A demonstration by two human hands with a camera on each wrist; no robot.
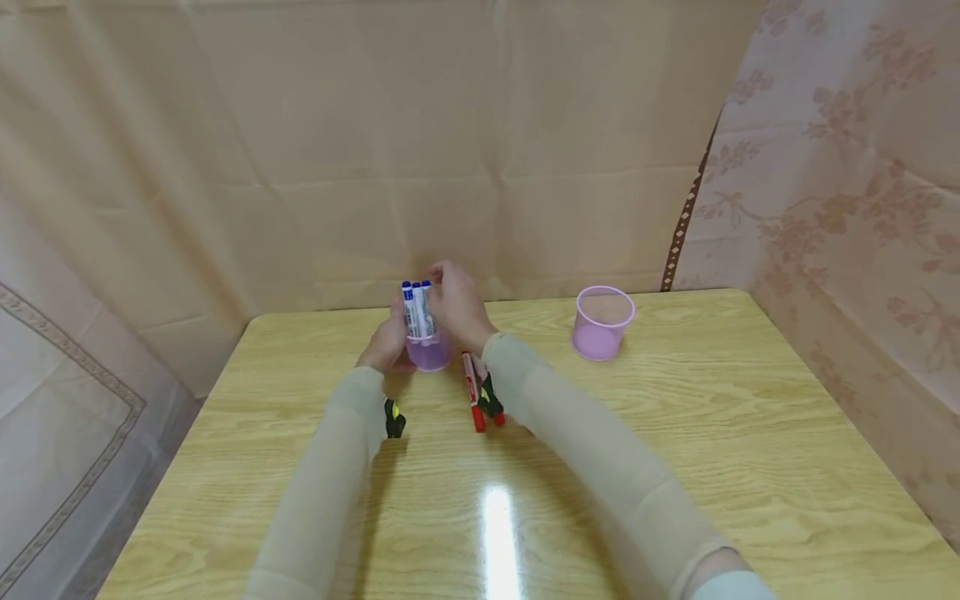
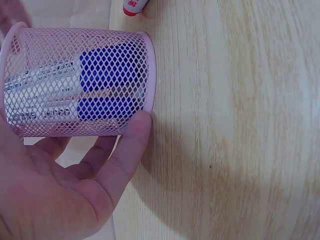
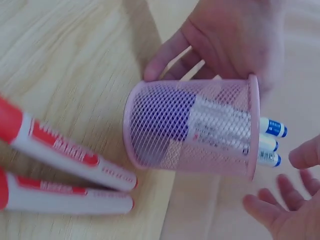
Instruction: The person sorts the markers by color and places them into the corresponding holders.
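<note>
Blue-and-white markers (image 1: 418, 310) stand in a pink mesh pen cup (image 2: 110, 80), their blue caps down and their tail ends above the rim. My left hand (image 1: 386, 337) holds the cup from its left side. In the left wrist view, one fingertip of this hand lies at the cup's base while other fingers pass behind the mesh. Beside the marker tops is my right hand (image 1: 459, 308). Its fingers are loosely spread and hold nothing in the right wrist view (image 3: 290, 207). Two red markers (image 3: 70, 155) lie side by side on the table, near the cup.
A second pink mesh cup (image 1: 596, 337) stands at the back right of the wooden table (image 1: 675, 433). Behind the table's far edge hangs a beige cloth (image 1: 337, 150). A patterned cloth (image 1: 862, 167) hangs on the right.
</note>
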